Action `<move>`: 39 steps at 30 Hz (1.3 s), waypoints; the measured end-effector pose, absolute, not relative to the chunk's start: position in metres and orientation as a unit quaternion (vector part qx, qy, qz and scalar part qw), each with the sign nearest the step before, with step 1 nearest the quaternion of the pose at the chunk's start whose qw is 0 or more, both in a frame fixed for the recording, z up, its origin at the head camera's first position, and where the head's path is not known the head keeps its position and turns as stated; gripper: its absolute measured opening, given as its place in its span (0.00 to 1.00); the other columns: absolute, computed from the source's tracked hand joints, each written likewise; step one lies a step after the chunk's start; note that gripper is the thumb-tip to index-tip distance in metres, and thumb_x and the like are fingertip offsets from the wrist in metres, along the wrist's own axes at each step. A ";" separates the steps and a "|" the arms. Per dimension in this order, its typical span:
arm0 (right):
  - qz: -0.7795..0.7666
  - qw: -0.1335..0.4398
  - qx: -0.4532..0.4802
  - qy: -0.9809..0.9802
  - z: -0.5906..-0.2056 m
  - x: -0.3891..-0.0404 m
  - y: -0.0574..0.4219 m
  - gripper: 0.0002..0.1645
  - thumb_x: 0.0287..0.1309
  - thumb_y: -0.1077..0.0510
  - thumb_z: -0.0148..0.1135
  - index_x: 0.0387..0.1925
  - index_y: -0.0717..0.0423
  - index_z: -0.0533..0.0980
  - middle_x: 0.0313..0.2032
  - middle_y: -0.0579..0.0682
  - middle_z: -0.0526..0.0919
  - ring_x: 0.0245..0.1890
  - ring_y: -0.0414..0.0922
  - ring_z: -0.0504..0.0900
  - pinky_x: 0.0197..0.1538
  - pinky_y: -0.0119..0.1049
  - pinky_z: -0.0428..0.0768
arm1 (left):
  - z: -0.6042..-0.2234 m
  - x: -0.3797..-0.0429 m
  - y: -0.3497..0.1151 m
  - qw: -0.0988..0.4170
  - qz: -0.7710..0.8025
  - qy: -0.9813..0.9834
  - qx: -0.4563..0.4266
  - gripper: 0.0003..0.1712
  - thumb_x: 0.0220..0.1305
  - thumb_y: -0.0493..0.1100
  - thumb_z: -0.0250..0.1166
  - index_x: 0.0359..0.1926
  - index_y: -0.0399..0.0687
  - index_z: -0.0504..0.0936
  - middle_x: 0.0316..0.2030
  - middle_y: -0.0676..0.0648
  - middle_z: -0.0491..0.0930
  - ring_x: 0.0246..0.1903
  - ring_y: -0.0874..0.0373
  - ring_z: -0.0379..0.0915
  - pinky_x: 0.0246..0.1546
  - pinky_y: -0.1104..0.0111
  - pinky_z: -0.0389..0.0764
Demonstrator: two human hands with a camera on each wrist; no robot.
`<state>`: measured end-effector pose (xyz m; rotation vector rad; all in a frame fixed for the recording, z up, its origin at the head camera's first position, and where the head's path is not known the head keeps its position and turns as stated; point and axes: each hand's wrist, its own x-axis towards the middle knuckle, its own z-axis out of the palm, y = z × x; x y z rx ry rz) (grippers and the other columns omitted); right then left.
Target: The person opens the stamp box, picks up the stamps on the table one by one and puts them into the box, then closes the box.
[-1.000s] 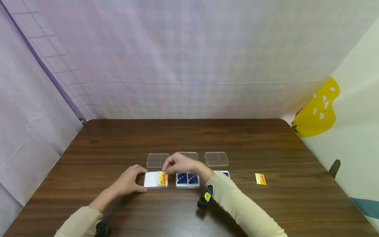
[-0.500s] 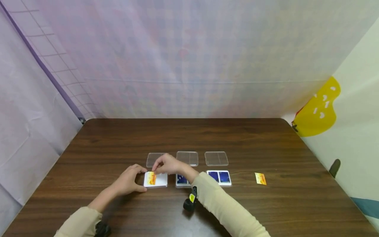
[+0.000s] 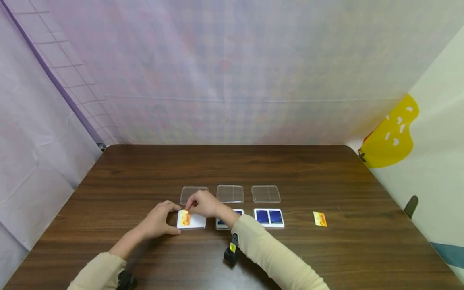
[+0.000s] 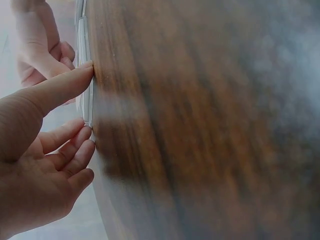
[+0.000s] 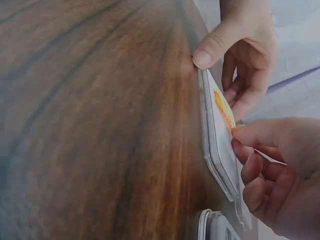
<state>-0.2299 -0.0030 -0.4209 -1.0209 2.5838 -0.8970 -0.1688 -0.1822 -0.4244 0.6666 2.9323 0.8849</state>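
Note:
A small yellow-orange card [image 3: 185, 218] lies over the left half of a flat white case [image 3: 198, 221] with clear plastic edges. My right hand [image 3: 204, 203] pinches the card's far edge between thumb and fingertip; in the right wrist view this pinch sits at the card's [image 5: 224, 110] end, right at the case's surface. My left hand [image 3: 159, 219] grips the case's left end, thumb at the near corner and fingers at the far one. From the left wrist view, the case [image 4: 86, 90] appears edge-on between thumb and fingers of the left hand [image 4: 50, 130].
Two similar cases with dark blue panels stand to the right, the middle case [image 3: 222, 226] partly behind my right wrist, the right case [image 3: 269, 217] in full view. Three clear lids [image 3: 266, 194] lie in a row behind. Another yellow-orange card [image 3: 320, 219] lies farther right on the wooden table [image 3: 348, 257].
My right hand has moved left with the card, from the right end of the white case to its left half, and has since stayed there. The left hand has kept its hold.

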 end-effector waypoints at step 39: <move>-0.311 0.081 -0.392 0.862 -0.387 -0.225 0.041 0.07 0.48 0.62 0.62 0.32 0.59 0.80 0.28 0.46 0.81 0.26 0.35 0.75 0.31 0.24 0.73 | -0.425 -0.168 -0.181 0.009 0.289 0.936 0.201 0.32 0.33 0.43 0.77 0.43 0.36 0.76 0.40 0.45 0.74 0.42 0.49 0.69 0.46 0.55 0.71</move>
